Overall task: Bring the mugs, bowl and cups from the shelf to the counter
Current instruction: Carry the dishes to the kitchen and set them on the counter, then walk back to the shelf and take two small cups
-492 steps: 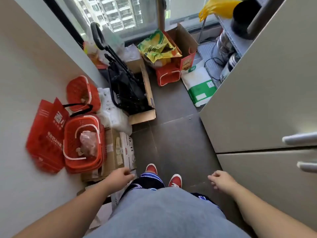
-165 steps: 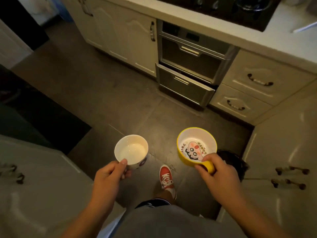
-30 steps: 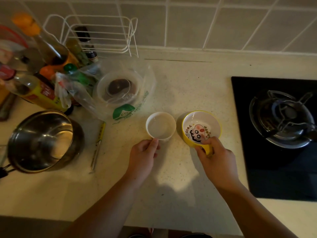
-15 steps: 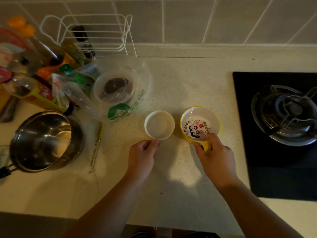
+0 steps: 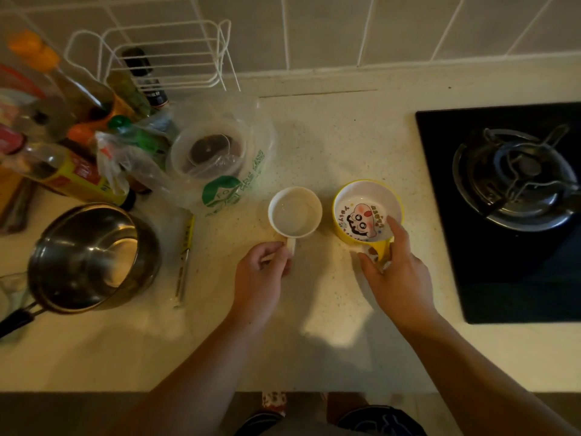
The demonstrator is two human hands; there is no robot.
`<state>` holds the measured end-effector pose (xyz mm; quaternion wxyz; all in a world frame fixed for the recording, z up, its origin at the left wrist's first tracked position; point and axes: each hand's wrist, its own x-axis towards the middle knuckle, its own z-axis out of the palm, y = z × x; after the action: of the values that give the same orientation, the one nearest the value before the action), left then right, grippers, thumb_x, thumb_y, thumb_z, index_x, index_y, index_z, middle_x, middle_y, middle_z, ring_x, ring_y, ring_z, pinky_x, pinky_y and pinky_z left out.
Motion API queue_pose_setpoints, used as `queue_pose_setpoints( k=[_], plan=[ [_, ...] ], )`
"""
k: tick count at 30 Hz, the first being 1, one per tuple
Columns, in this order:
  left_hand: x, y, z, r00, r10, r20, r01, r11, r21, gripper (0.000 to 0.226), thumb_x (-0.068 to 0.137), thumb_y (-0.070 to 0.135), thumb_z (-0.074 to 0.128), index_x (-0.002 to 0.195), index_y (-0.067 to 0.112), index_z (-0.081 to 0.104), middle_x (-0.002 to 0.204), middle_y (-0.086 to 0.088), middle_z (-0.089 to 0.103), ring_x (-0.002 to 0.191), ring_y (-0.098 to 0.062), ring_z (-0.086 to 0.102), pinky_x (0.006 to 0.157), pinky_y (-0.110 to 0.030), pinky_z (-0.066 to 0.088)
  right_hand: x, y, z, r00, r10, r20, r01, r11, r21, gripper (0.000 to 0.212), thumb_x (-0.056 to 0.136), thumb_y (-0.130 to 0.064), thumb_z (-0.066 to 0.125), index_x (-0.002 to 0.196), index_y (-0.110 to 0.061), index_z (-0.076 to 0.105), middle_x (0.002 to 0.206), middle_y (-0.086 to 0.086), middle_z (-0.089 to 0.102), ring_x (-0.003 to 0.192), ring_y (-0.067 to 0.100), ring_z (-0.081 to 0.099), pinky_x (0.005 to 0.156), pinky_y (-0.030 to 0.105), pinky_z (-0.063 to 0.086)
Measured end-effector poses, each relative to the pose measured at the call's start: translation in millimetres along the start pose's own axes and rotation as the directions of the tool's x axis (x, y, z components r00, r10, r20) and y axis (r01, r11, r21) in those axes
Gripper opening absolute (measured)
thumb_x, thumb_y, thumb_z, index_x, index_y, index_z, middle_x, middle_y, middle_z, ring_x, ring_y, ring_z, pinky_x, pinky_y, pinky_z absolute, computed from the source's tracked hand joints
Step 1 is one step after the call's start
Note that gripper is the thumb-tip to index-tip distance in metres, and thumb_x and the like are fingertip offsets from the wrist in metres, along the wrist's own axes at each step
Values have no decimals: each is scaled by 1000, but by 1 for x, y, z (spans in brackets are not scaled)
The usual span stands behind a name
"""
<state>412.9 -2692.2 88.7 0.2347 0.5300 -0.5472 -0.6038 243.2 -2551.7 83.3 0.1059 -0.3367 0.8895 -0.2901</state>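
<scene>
A white mug (image 5: 295, 212) stands on the pale counter (image 5: 314, 341), its handle pointing toward me. My left hand (image 5: 261, 278) is curled with the fingertips pinched on that handle. Just to the right stands a yellow bowl (image 5: 367, 212) with a cartoon face inside and a short yellow handle. My right hand (image 5: 399, 272) has its fingers spread. The index finger rests on the bowl's rim, and the thumb lies beside the uncovered handle.
A steel saucepan (image 5: 91, 256) sits at the left, with sauce bottles (image 5: 72, 174) and a plastic bag holding a lidded tub (image 5: 210, 152) behind it. A white wire rack (image 5: 163, 55) stands against the tiled wall. A black gas hob (image 5: 515, 180) lies at the right.
Both vessels now rest on the counter. My right hand has loosened and spread off the bowl's handle. My left hand has slid back from the mug's rim to its handle.
</scene>
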Motion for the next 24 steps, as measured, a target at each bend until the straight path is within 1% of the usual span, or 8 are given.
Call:
queue_pose_setpoints(
  k=[5, 7, 10, 12, 15, 18, 20, 24],
  plan=[
    [-29, -7, -35, 987, 13, 161, -31, 993, 110, 10, 91, 31, 64, 83, 30, 70, 80, 9, 74, 74, -10, 72, 68, -29, 59, -40, 0, -8, 994, 105, -38, -106, 994, -21, 73, 80, -54, 63, 141, -30, 29, 115, -4, 61, 100, 15, 59, 77, 34, 53],
    [-47, -15, -52, 946, -57, 320, -25, 969, 245, 13, 91, 36, 61, 83, 31, 70, 83, 9, 74, 75, -7, 71, 69, -27, 59, -67, -3, -12, 989, 144, -31, -145, 989, -9, 58, 80, -56, 57, 130, -29, 44, 111, -7, 62, 95, 12, 59, 75, 27, 50],
    [-76, -34, -74, 781, -244, 575, -93, 865, 493, 14, 91, 41, 59, 89, 33, 69, 90, 7, 75, 82, -5, 71, 79, -34, 62, -120, -9, -19, 977, 200, 75, -207, 971, 119, 35, 80, -54, 55, 105, -30, 60, 84, -13, 66, 74, 4, 62, 63, 19, 49],
    [-93, -49, -85, 678, -318, 663, -182, 801, 571, 11, 89, 42, 60, 89, 35, 68, 94, 9, 73, 88, -7, 69, 84, -37, 60, -162, -13, -18, 962, 231, 144, -254, 952, 169, 21, 83, -47, 59, 96, -31, 63, 76, -13, 65, 69, 0, 63, 61, 17, 51],
    [-106, -64, -92, 619, -303, 725, -299, 762, 574, 5, 89, 37, 62, 86, 38, 66, 96, 10, 73, 92, -7, 68, 89, -38, 58, -227, -10, -9, 929, 306, 209, -342, 925, 166, 7, 86, -34, 65, 92, -32, 63, 76, -11, 66, 71, 0, 64, 62, 15, 50],
    [-117, -75, -88, 501, -443, 744, -277, 732, 622, 7, 93, 36, 59, 91, 36, 66, 99, 5, 73, 92, -11, 69, 85, -37, 59, -292, 4, 0, 841, 460, 285, -509, 852, 126, 9, 87, -30, 65, 96, -28, 62, 84, -6, 66, 77, 6, 63, 71, 30, 56],
    [-126, -91, -83, 445, -487, 752, -375, 661, 650, 7, 94, 37, 59, 91, 34, 65, 96, 7, 71, 84, -5, 65, 75, -30, 57, -334, 17, 3, 770, 570, 287, -618, 777, 115, 7, 88, -31, 64, 93, -28, 62, 83, -4, 66, 76, 11, 64, 72, 36, 57],
    [-144, -136, -72, 420, -596, 685, -497, 480, 723, 17, 95, 37, 59, 105, 25, 66, 107, -3, 70, 93, -13, 64, 74, -25, 51, -417, 44, 7, 608, 737, 295, -790, 599, 131, 4, 89, -33, 61, 88, -30, 60, 82, -4, 66, 76, 11, 64, 74, 38, 58]
  ],
)
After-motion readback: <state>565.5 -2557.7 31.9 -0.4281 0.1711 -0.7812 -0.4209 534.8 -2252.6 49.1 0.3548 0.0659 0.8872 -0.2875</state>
